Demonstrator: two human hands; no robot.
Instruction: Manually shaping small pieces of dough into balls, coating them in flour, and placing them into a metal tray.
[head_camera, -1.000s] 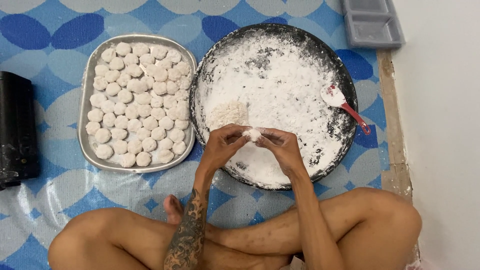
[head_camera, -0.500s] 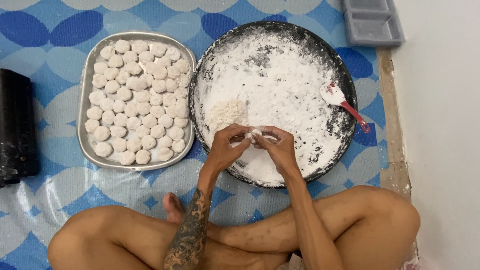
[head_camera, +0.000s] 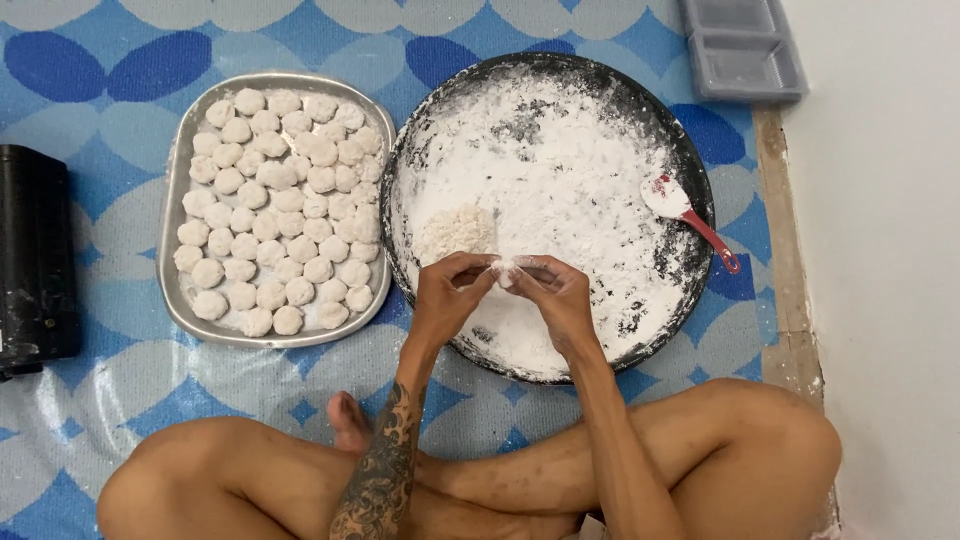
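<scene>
Dough piece, small and white, sits pinched between the fingertips of both hands over the near part of the floured round pan. Left hand and right hand close on it from either side, equally near, fingers curled in. Its shape is too small to give an axis. Just beyond lies the dough lump; left of the pan, the tray of finished balls.

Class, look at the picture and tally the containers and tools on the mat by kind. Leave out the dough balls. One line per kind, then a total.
Round dark floured pan: 1
Metal tray of dough balls: 1
Grey compartment tray: 1
Red-handled spatula: 1
Black cylinder: 1
Total: 5
</scene>
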